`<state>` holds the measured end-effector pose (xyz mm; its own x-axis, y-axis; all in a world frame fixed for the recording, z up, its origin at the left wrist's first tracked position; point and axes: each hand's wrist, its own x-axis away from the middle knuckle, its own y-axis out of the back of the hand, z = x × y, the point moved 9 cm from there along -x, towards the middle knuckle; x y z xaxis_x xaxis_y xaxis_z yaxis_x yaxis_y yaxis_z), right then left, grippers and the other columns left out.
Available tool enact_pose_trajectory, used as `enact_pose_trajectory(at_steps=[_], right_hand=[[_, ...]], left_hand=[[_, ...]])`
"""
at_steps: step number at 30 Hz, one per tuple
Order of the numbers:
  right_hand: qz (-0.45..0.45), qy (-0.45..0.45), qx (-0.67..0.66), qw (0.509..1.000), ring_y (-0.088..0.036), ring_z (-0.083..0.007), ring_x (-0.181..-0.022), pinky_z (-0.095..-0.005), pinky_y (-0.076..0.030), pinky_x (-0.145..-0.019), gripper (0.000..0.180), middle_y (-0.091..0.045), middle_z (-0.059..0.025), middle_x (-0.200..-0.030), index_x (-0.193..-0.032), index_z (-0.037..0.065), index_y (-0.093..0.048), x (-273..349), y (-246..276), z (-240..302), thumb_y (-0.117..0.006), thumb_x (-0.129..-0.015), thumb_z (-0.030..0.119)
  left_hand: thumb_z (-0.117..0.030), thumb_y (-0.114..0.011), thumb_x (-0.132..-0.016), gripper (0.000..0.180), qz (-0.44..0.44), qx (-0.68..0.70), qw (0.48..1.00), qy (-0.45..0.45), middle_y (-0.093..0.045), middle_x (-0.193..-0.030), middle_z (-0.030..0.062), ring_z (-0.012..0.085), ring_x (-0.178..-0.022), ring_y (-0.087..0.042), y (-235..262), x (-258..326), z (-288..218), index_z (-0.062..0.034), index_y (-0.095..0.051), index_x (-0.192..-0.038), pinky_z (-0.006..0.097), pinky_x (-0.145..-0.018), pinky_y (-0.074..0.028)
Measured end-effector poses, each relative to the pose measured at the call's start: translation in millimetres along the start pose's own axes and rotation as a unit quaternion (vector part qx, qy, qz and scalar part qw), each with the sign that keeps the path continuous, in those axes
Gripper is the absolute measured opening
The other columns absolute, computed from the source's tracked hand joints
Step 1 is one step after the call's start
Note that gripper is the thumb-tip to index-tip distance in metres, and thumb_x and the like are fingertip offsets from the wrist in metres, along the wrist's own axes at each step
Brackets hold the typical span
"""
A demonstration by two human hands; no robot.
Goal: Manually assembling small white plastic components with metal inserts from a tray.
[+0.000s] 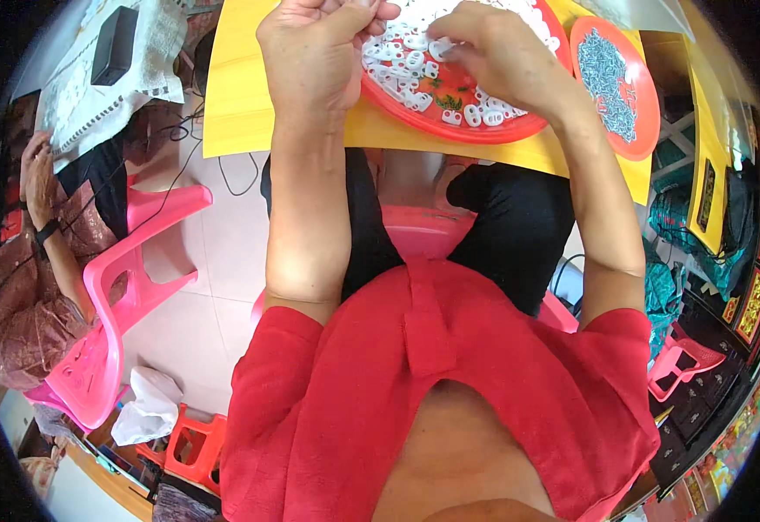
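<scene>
A round red tray (484,136) holds many small white plastic pieces (415,61), each with holes in it. My left hand (323,43) is over the tray's left rim, its thumb and fingers pinched together near the picture's top edge. Whatever lies between those fingertips is too small or hidden to name. Over the middle of the tray, my right hand (506,56) points its bent fingers down and left at the white pieces. Blur on its fingertips hides whether they grip one.
A smaller red tray (650,139) of small silvery metal parts stands right of the big one on the yellow tabletop (241,87). At left, another person (41,287) sits on a pink chair (106,348) beside a white-covered table (150,52) with a black box (114,45).
</scene>
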<state>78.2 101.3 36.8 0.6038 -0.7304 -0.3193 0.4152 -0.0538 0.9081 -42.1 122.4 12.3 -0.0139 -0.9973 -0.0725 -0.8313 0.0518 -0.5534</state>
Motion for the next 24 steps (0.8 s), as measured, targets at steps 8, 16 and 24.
enact_pose_trajectory(at_steps=[8,16,24], right_hand=[[0.108,0.018,-0.045,0.993,-0.055,-0.0337,-0.078,-0.0408,-0.045,-0.067,0.029,-0.054,-0.0162,-0.079,-0.093,0.009,-0.062,-6.5,-36.8,8.4,-0.065,-0.064,0.006],[0.034,-0.106,-0.157,0.981,-0.059,-0.0213,-0.072,-0.0309,-0.046,-0.062,0.018,-0.06,-0.0108,-0.078,-0.092,0.002,-0.06,9.3,-2.5,-12.5,-0.06,-0.074,0.006],[-0.129,-0.262,-0.544,0.787,-0.059,-0.0096,-0.063,-0.0193,-0.047,-0.056,0.017,-0.064,-0.0088,-0.077,-0.094,-0.004,-0.061,50.7,14.9,-28.8,-0.059,-0.079,0.005]], left_hand=[[0.005,-0.052,-0.08,0.013,-0.004,-0.011,1.0,0.004,-0.06,-0.077,0.0094,0.0129,-0.064,-0.057,0.5,-1.1,0.9,0.004,-0.055,-0.092,0.02,-0.059,-0.046],[0.005,-0.053,-0.078,0.017,0.065,0.03,0.997,0.023,-0.06,-0.085,0.0169,0.0193,-0.072,-0.059,-0.5,1.0,17.5,0.0069,-0.055,-0.095,0.026,-0.065,-0.048],[0.004,-0.057,-0.077,0.016,0.122,0.066,0.987,0.08,-0.062,-0.077,0.0115,0.0138,-0.066,-0.06,-40.7,20.5,36.0,0.0058,-0.058,-0.093,0.021,-0.058,-0.047]])
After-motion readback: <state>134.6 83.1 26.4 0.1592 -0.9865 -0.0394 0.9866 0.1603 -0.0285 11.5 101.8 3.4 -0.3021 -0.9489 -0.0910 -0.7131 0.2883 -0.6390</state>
